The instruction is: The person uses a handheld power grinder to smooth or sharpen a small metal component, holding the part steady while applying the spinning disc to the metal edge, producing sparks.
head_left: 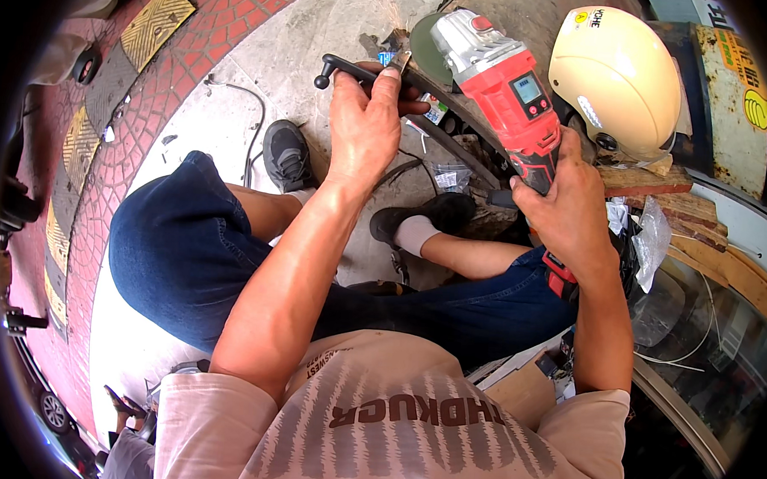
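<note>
My right hand (569, 200) is wrapped round the rear grip of a red and grey angle grinder (516, 100) with a small screen on its body. A round greenish-grey disc (426, 49) sits at its far end. My left hand (364, 127) is closed on a black ball-ended lever (348, 67), thumb on top. The lever's bare metal end lies close to the disc's left edge; I cannot tell whether they touch. Faint streaks like sparks show beyond them. Part of the lever is hidden by my fingers.
A cream helmet (617, 74) rests right of the grinder. Wooden boards (651, 183) and a clear plastic bag (651, 243) lie beside my right forearm. A black cable (260, 118) runs over the concrete near my shoe (287, 154). Red paving (230, 27) lies at far left.
</note>
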The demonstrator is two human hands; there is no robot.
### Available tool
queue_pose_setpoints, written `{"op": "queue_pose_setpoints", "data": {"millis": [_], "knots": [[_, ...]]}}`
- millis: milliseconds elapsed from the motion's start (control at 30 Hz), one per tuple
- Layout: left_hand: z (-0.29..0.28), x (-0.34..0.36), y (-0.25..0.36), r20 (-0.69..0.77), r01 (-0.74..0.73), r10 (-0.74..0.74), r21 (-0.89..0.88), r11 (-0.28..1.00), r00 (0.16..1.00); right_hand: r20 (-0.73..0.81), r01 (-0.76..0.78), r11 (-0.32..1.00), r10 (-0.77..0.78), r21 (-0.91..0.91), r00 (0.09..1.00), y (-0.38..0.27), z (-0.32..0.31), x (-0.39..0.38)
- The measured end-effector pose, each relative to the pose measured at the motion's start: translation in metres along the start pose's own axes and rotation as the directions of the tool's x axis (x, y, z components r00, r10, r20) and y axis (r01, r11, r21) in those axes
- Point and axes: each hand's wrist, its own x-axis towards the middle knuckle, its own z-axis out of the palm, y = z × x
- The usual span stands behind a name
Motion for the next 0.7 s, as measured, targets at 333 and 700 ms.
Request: {"op": "queue_pose_setpoints", "data": {"millis": [333,700], "knots": [[-0.0028,0.0011,0.0032,0.028,0.004,-0.005,0.041,0.999,1.000,0.005,-0.012,1.000,0.012,0.013,1.000,0.0010,0.0003,0.0005],[-0.0075,0.0063,0.0000,0.046,-0.021,0.017,0.098,0.995,0.999,-0.011,0.003,1.000,-0.003,-0.014,1.000,0.0021,0.0023,0.0006]]}}
